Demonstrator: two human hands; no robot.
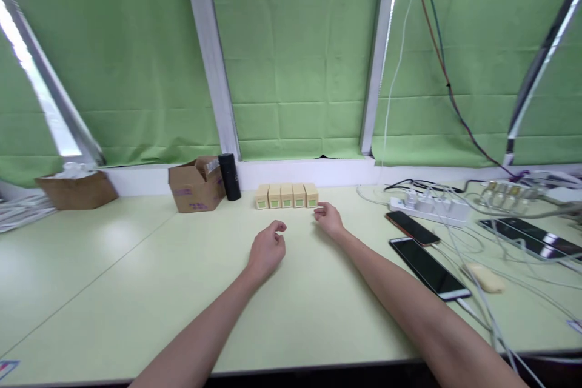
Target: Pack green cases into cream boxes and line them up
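Note:
Several small tan boxes (286,196) with pale green labels stand side by side in a row near the back of the table. My right hand (328,219) is at the right end of the row, its fingers apart and curved beside the last box (311,195); nothing shows in its grasp. Whether the fingertips touch that box I cannot tell. Lower and to the left, my left hand (267,248) hovers over the tabletop in front of the row, fingers loosely curled with a gap between thumb and index, holding nothing visible.
Behind on the left are an open cardboard box (195,191), a black bottle (230,177) and a brown box of white material (77,188). To the right lie phones (430,268), a white power strip (430,210), tangled cables and a computer mouse (484,277).

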